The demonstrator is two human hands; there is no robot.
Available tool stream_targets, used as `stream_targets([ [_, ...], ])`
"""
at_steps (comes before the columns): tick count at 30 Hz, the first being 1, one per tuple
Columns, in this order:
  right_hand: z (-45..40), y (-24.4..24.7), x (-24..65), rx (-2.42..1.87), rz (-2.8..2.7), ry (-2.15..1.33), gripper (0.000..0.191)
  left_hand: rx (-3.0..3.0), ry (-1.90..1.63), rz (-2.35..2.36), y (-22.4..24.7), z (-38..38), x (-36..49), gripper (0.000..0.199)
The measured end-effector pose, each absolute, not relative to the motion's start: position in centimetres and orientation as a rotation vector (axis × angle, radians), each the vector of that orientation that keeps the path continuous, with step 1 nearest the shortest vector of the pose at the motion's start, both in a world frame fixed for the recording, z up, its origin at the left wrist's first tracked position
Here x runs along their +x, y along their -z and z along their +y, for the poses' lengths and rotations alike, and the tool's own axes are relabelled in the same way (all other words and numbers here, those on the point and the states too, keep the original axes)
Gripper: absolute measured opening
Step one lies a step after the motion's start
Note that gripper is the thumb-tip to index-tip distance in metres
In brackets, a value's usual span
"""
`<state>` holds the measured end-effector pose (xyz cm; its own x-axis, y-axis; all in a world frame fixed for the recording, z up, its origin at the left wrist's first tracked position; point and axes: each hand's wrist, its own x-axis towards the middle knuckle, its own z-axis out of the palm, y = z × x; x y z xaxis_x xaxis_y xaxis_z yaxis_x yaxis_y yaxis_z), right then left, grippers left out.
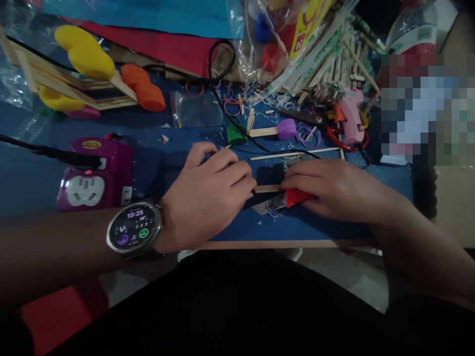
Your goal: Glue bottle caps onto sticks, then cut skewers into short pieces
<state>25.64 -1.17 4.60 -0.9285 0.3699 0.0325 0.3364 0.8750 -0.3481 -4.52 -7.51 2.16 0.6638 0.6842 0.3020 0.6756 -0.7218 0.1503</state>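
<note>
A short wooden stick (267,189) lies low over the blue tabletop between both hands. My left hand (213,193), a watch on its wrist, has curled fingers closed at the stick's left end; the fingertips are partly hidden. With thumb and fingers closed, my right hand (326,190) grips a red utility knife (297,197). Its blade end points left, just below the stick, and the right fingertips touch the stick's right end. Beyond the hands lie a longer thin stick (293,154), a green bottle cap (236,132) and a purple cap (286,129) joined to sticks.
A purple power strip (98,173) with a plugged-in black cord sits left. A pink glue gun (352,116) and red-handled scissors (334,131) lie right. Yellow caps (85,54), orange caps (143,88) and a stick frame stand back left. The table edge (260,244) runs near my body.
</note>
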Motion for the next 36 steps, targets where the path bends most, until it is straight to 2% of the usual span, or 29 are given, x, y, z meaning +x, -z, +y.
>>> stream_targets([
  [4, -1.21, -4.64, 25.64, -0.563, -2.953, -0.542, 0.030, 2.846, -0.472, 1.140, -2.31, -7.40, -4.87, 0.027],
  [8, -1.26, -4.74, 25.54, -0.569, -2.959, -0.553, 0.029, 2.938, -0.520, 1.088, -2.44, -7.29, -5.13, 0.019],
  [17, -1.45, -4.89, 25.48, -0.580, -2.958, -0.519, 0.030, 2.999, -0.467, 1.034, -2.75, -7.36, -5.26, 0.022],
  [21, -1.48, -4.71, 25.44, -0.576, -2.934, -0.509, 0.030, 3.001, -0.483, 0.982, -2.71, -7.35, -5.31, 0.018],
  [27, -1.44, -4.31, 25.32, -0.576, -2.927, -0.513, 0.025, 2.973, -0.442, 0.981, -2.83, -7.39, -5.22, 0.026],
  [36, -1.47, -4.43, 25.22, -0.617, -2.933, -0.549, 0.024, 2.966, -0.522, 0.952, -2.64, -7.34, -5.25, 0.012],
])
